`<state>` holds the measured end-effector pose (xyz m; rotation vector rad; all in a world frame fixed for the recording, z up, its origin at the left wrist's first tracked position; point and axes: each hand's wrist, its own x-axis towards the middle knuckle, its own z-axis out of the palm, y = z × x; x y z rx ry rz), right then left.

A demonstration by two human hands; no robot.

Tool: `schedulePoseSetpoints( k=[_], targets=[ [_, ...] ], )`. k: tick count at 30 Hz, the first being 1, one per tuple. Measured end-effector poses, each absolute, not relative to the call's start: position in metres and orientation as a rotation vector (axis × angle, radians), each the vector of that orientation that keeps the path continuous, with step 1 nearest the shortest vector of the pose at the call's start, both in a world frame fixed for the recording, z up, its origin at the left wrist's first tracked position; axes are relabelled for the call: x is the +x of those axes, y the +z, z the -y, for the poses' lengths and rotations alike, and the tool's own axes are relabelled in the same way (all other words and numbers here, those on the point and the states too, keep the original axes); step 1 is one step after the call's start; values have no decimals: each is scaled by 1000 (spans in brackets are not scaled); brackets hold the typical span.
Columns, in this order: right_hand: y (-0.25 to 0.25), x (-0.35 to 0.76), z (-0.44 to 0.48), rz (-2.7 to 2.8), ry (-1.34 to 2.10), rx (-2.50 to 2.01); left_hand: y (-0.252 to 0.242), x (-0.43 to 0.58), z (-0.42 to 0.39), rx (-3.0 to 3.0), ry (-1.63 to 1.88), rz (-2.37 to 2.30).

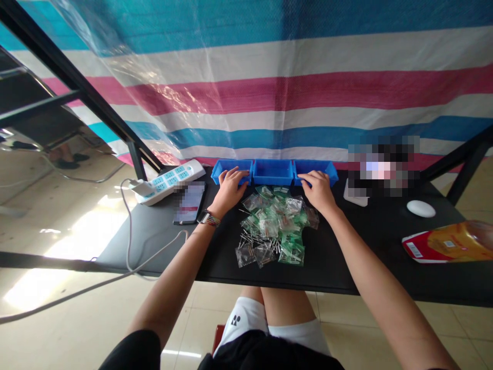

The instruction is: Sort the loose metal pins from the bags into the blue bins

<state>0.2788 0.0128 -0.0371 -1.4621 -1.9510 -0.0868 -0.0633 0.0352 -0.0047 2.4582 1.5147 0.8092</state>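
Three blue plastic bins stand side by side along the back of the black table (215,257). My left hand (231,189) lies over the near rim of the left bin (217,168), its fingers spread and reaching inward. Over the near edge of the right bin (329,167) rests my right hand (319,191), fingers stretched out and apart. Between the hands is the middle bin (273,174). In front of it lies a heap of small clear and green plastic bags (275,218) with small parts inside. Loose thin metal pins or screws (256,239) lie among them.
On the left are a white power strip (173,180), a phone (190,203) and a grey cable (154,257). A white mouse (421,208), a red and yellow packet (447,242) and a blurred item are on the right. Striped sheeting (246,92) hangs behind.
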Motion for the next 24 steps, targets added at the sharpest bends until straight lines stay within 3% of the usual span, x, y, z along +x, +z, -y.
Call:
schedulePoseSetpoints(
  k=[24],
  targets=[
    [-32, 273, -12, 1926, -103, -1507, -16, -62, -59, 2446, 944, -1487]
  ],
)
